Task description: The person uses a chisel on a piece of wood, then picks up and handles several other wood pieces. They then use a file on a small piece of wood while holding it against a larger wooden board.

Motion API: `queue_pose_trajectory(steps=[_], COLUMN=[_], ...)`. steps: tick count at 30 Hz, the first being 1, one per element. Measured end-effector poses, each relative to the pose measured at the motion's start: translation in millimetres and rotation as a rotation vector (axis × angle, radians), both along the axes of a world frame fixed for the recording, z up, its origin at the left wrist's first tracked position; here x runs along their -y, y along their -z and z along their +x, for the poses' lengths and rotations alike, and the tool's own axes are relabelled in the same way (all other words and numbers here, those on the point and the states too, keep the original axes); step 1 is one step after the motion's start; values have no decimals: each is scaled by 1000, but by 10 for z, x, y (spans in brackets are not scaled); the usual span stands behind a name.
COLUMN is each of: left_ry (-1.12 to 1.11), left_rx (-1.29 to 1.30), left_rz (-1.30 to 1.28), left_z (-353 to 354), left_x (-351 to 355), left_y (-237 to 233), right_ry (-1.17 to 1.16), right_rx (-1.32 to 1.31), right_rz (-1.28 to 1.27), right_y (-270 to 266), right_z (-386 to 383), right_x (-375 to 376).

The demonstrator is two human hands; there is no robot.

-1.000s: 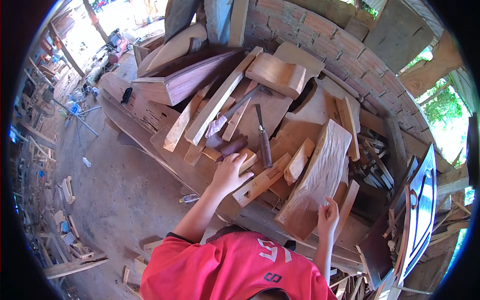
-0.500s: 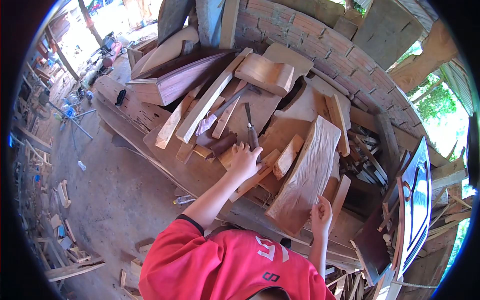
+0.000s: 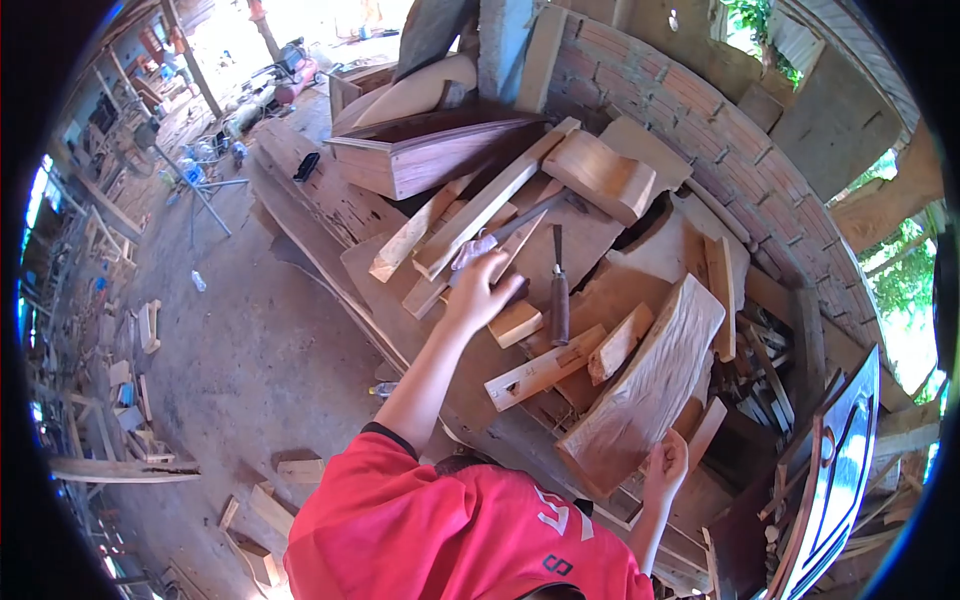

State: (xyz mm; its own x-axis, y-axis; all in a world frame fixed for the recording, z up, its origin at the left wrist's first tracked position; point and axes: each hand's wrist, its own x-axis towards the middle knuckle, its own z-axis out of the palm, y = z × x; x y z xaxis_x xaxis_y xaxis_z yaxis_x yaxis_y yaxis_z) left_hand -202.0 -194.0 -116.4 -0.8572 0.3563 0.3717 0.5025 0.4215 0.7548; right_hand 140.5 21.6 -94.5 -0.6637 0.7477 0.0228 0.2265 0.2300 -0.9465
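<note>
My left hand [image 3: 480, 292] is over the bench with thumb and fingers apart, close to the cloth-wrapped end [image 3: 474, 250] of a long-handled tool. Beneath it, a brown rolled piece seen earlier is mostly hidden. To its right lies a chisel [image 3: 559, 300] with a dark handle, its blade pointing away from me. My right hand [image 3: 667, 466] is closed beside the lower right edge of a thick carved wooden board [image 3: 645, 385]; what its fingers hold, if anything, is hidden. Short wooden blocks [image 3: 545, 370] lie between chisel and board.
Wood strips [image 3: 495, 200], a curved block [image 3: 602, 175] and a reddish wooden box [image 3: 430, 160] lie at the back of the bench. Behind stands a brick wall [image 3: 680, 110]. A glossy dark panel [image 3: 835, 470] leans at right. Wood scraps [image 3: 255, 555] lie on the floor.
My left hand has left the chisel handle and moved left toward the wrapped tool end. The chisel stays lying there. My right hand remains by the board's edge. The whole view has shifted.
</note>
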Motion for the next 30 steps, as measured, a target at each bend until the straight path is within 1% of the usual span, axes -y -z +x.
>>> queue_pose_trajectory(steps=[2, 4, 5, 6, 8, 9, 10, 12, 13, 14, 16, 17, 18, 20, 21, 23, 24, 26, 30], left_ry=[-194, -368, -393, -390, -315, -314, -308, -338, -393, -387, -334, -300, -297, -347, -342, -329, -321, -287, -325], left_rx=[-2, -215, -66, -68, -69, -7, -9, -80, -129, -129, 311, 230, 227, 128, 125, 139, 133, 261, 231], left_rz=[-86, -410, -478, -474, -592, -609, -610, -474, -454, -454, -385, -330, -329, -261, -264, -101, -104, 8, 5], left_z=[-146, -286, -305, -300, -242, -188, -200, -218, -258, -296, -312, -310, -312, -304, -323, -376, -353, -298, -311], left_x=[206, 388, 438, 467, 495, 475, 474, 483, 467, 465, 454, 468, 479, 509, 531, 558, 555, 555, 536], left_y=[-70, -39, -15, 1, 38, 11, 19, 79, 99, 107, -32, -1, 24, 85, 160, 292, 229, 88, 182], right_ry=[45, 53, 64, 67, 36, 42, 45, 53, 61, 68, 85, 96, 99, 117, 123, 101, 110, 125, 131], right_rx=[38, 38, 39, 36, 56, 54, 64, 79, 114, 147, 128, 108, 106, 110, 110, 85, 81, 118, 113], right_rz=[85, 72, 60, 63, 123, 123, 131, 136, 169, 202, 198, 193, 193, 216, 212, 163, 158, 165, 215], right_y=[-44, -32, -23, 6, 71, 67, 61, 26, -13, -35, -38, -40, -31, 20, 63, 149, 130, 40, -17], right_z=[-53, -65, -63, -53, -33, -37, -38, -22, -13, -3, 10, 18, 24, 64, 92, 134, 133, 103, 75], right_x=[25, 37, 37, 25, -10, -9, 2, 34, 47, 57, 75, 79, 76, 73, 58, 32, 55, 100, 119])
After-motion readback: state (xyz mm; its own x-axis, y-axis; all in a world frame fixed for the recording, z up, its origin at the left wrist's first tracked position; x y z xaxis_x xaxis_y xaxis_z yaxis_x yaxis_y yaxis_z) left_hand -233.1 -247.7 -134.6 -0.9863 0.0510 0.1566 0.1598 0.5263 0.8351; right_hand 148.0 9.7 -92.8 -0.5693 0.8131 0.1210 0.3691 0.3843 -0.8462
